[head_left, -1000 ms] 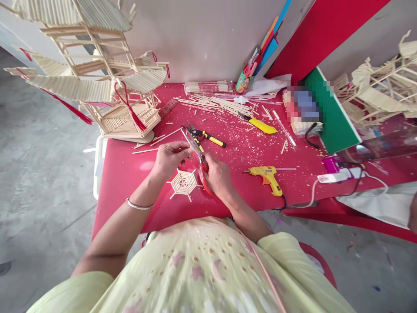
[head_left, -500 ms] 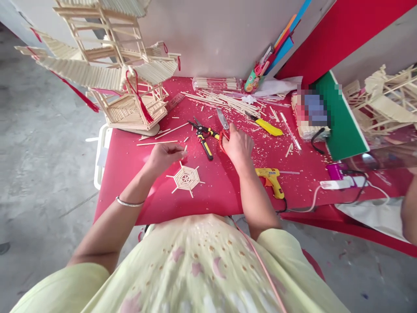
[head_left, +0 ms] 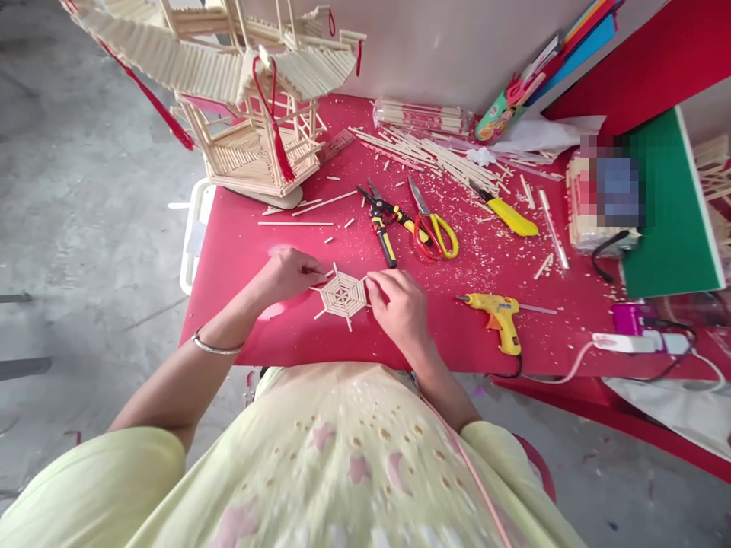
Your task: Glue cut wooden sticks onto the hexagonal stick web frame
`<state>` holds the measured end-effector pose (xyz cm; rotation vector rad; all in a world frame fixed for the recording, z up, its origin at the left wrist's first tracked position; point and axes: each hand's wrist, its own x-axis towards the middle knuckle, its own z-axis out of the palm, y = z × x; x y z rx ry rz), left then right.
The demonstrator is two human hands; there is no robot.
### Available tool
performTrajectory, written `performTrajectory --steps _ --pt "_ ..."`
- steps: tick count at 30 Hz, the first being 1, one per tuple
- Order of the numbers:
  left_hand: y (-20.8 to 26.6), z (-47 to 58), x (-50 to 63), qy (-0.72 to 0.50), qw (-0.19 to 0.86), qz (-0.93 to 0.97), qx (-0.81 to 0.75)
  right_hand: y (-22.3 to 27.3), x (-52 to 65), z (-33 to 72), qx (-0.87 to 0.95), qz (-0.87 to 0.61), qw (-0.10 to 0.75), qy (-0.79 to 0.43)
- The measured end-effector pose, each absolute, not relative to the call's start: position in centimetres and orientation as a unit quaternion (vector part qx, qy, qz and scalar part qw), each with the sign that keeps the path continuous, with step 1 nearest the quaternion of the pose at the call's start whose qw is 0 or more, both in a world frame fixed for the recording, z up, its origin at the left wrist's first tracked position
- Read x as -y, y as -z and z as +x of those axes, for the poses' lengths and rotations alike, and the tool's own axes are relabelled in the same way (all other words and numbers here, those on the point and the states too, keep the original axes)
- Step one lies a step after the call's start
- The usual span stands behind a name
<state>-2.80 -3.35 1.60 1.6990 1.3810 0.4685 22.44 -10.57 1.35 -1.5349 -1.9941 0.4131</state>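
A small hexagonal web of pale wooden sticks [head_left: 343, 295], with spokes poking out past its rim, lies on the red table between my hands. My left hand [head_left: 285, 278] is closed in a pinch at its upper left, with a short wooden stick [head_left: 328, 275] at the fingertips. On the other side, my right hand [head_left: 400, 306] pinches the web's right edge by a spoke. Beyond them lie scissors [head_left: 434, 234] with one red and one yellow handle, beside black-and-yellow pliers [head_left: 386, 225].
A stick-built pavilion [head_left: 263, 152] with red tassels stands at the back left. Loose sticks [head_left: 428, 156] and a yellow utility knife [head_left: 511, 216] lie farther back. A yellow glue gun [head_left: 496, 316] and a white power strip [head_left: 622, 342] are at the right.
The scissors have left my right hand and now lie on the table. My right hand has come down to the web's edge. My left hand has moved closer to the web with the short stick.
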Motion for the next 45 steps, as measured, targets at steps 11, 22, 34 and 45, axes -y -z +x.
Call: performTrajectory --steps 11,22,34,45 --pt "-1.8 -1.9 3.5 -0.167 0.447 0.667 -0.573 1.8 11.3 21.6 0.752 -0.573 0.277 -0.171" --pt "-1.7 -1.7 3.3 -0.165 0.483 0.635 -0.580 1.9 11.3 21.7 0.756 -0.570 0.272 -0.169" --pt "-1.6 -1.9 3.2 -0.137 0.476 0.658 -0.567 2.1 11.2 21.6 0.764 -0.562 0.283 -0.143" --pt "-1.4 -1.9 3.4 -0.080 0.426 0.682 -0.588 2.2 11.3 21.6 0.765 -0.553 0.304 -0.125"
